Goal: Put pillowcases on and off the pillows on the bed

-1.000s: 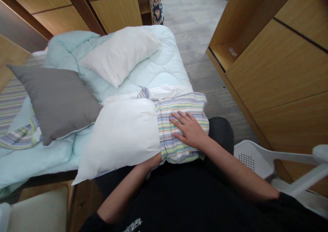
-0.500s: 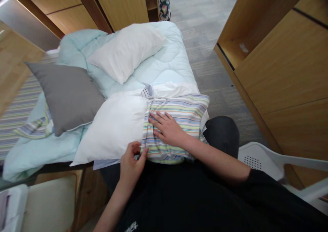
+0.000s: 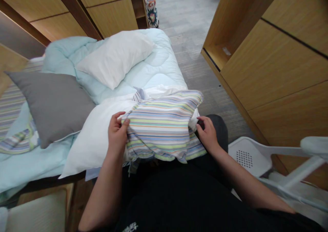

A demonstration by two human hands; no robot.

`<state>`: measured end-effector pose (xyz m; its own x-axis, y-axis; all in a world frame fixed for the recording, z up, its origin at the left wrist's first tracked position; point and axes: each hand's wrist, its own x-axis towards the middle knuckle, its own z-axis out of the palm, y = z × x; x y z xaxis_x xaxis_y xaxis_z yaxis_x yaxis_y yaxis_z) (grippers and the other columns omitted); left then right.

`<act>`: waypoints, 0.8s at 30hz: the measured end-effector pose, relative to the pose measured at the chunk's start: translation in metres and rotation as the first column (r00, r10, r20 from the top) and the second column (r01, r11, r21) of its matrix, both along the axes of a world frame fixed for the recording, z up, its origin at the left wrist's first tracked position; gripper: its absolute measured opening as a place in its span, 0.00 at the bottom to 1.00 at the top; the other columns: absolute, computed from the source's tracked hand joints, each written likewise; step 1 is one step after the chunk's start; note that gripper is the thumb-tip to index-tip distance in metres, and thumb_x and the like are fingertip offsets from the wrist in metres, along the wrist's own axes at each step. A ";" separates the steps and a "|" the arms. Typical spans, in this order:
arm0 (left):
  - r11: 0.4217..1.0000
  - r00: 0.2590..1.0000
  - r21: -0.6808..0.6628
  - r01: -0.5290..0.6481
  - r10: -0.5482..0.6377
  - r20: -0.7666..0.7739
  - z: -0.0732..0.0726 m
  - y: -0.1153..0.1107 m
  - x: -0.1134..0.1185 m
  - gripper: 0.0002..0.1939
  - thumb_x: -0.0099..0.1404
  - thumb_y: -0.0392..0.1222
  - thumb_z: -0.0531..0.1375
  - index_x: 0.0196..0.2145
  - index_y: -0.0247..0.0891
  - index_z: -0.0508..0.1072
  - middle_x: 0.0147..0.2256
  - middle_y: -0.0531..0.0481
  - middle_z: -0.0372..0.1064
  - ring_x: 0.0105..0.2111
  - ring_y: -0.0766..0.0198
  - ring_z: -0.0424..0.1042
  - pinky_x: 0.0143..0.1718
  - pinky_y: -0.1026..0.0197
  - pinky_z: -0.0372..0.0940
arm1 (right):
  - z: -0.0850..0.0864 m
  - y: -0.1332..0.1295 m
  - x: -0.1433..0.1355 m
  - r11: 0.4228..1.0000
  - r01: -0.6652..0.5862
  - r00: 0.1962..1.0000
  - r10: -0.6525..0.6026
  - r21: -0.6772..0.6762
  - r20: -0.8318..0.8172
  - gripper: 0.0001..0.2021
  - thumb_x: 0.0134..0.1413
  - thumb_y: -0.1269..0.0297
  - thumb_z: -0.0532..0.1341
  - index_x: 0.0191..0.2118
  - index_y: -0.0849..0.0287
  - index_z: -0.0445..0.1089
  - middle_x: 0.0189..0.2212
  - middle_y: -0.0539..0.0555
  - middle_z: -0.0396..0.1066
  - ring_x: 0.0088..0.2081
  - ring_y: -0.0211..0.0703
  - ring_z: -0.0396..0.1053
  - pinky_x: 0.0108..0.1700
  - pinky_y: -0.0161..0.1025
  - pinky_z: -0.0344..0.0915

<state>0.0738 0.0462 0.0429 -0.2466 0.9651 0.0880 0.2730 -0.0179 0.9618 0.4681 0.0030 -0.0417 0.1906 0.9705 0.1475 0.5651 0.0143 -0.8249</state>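
A white pillow (image 3: pixel 94 136) lies at the near end of the bed, its right part inside a striped pillowcase (image 3: pixel 161 126). My left hand (image 3: pixel 116 134) pinches the open edge of the pillowcase where it meets the bare pillow. My right hand (image 3: pixel 207 132) grips the pillowcase's far right side, beside my dark-trousered knee (image 3: pixel 220 129). The striped cloth is bunched and lifted between both hands.
A pale blue quilt (image 3: pixel 159 64) covers the bed, with a second white pillow (image 3: pixel 115 57) and a grey cushion (image 3: pixel 51 102) on it. Wooden cabinets (image 3: pixel 276 61) stand to the right, a white plastic chair (image 3: pixel 282 163) at lower right, grey floor beyond.
My right hand left the top of the pillowcase and moved to its right side. My left hand rose from the pillow's lower edge to grip the case opening, which moved left over the pillow.
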 end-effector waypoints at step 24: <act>0.921 0.572 -0.327 -0.210 -0.155 -0.805 -0.042 -0.010 -0.048 0.18 0.81 0.48 0.49 0.58 0.42 0.73 0.40 0.40 0.80 0.39 0.48 0.79 0.41 0.55 0.66 | 0.082 -0.048 -0.014 0.927 -0.257 0.645 -0.044 -0.272 -0.762 0.26 0.47 0.46 0.78 0.49 0.55 0.84 0.43 0.60 0.85 0.47 0.65 0.83 0.52 0.57 0.81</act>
